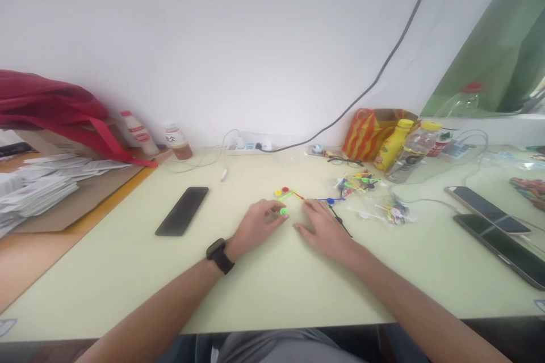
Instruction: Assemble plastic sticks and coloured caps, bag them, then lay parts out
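Note:
My left hand (258, 224), with a black watch on its wrist, pinches a small bright green plastic piece (284, 212) with a round disc between thumb and fingers. My right hand (326, 229) rests on the table to the right, its fingers apart and holding nothing visible. Its fingertips are close to a red pointer-shaped piece (296, 195); whether they touch it I cannot tell. Beyond my hands lies a yellow round piece (278, 193). A blue pointer piece (330, 201) and a black one (336, 215), partly covered by my right hand, lie beside my right fingers.
Clear bags of coloured pieces (360, 182) lie at the back right, before bottles (394, 144) and a striped bag (357, 135). A black phone (183, 211) is at left, two phones (489, 210) at right. A power strip (249, 148) sits by the wall.

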Tool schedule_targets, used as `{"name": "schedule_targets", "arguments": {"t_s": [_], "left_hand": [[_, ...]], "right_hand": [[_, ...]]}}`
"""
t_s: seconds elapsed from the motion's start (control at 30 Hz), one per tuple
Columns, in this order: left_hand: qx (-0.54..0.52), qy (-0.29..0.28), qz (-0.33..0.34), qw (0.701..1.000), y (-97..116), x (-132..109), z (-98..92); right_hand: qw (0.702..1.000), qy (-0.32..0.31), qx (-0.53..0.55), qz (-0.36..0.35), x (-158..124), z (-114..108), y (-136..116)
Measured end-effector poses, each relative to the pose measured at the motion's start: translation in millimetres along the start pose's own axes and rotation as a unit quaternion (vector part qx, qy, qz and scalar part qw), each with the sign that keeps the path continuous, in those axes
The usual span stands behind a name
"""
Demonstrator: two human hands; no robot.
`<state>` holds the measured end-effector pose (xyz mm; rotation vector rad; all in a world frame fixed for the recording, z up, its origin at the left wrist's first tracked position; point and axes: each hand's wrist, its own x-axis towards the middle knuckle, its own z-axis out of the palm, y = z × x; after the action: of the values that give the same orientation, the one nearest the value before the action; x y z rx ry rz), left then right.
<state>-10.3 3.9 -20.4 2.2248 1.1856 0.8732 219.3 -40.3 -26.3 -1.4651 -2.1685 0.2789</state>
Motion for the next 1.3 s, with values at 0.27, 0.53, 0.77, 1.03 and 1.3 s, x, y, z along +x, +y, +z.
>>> {"name": "schedule_targets", "arguments": {"t_s": [0.27, 0.53, 0.77, 1.03, 1.3], "left_hand": [[0.133, -0.030, 0.052, 0.989, -9, 4, 1.4], [0.067, 0.034, 0.026, 0.997, -16, 18, 4.3], [-0.035, 0.054, -0.028, 0.998, -27, 16, 2.1], [-0.103, 0.078, -0.069, 0.989, -24, 13, 1.9], [-0.217, 0.019, -0.095, 0.971, 3, 4, 1.5]], "right_hand": [[0.990, 0.112, 0.085, -0.016, 5, -5, -1], [0.954, 0.212, 0.194, -0.088, 3, -20, -11], [0.971, 0.131, 0.178, -0.095, 3, -13, -5], [0.978, 0.133, 0.150, -0.054, 11, -10, 12], [0.927, 0.205, 0.313, -0.014, 13, -26, 5]]}}
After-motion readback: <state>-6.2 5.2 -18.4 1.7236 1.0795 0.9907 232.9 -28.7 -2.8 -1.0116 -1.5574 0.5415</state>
